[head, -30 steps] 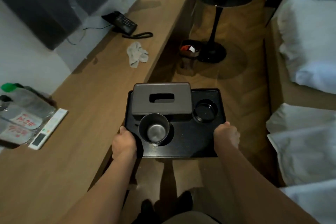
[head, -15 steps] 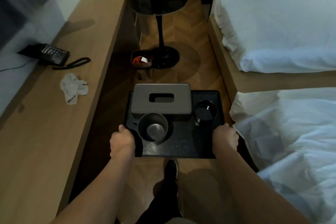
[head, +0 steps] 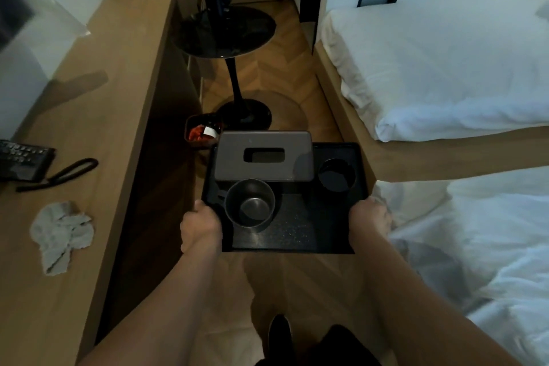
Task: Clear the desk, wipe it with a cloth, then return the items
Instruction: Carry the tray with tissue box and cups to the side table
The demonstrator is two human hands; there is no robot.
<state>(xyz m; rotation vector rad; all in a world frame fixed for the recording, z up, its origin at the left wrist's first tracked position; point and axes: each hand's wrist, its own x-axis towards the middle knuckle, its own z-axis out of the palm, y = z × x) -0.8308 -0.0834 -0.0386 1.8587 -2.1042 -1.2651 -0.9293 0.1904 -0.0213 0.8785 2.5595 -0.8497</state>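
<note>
Tray carried in both hands
My left hand and right hand each keep a closed grip on the black tray by its near corners; tissue box along its far edge, metal cup near-left.

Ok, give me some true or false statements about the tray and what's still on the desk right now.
1. Both hands, left hand and right hand, grip the black tray. True.
2. The tray rests on the desk. False: it is held over the floor, between desk and bed.
3. The metal cup stands in front of the tissue box. True.
4. The cloth lies on the tray. False: it lies crumpled on the desk.
5. The telephone is on the desk. True.
</note>
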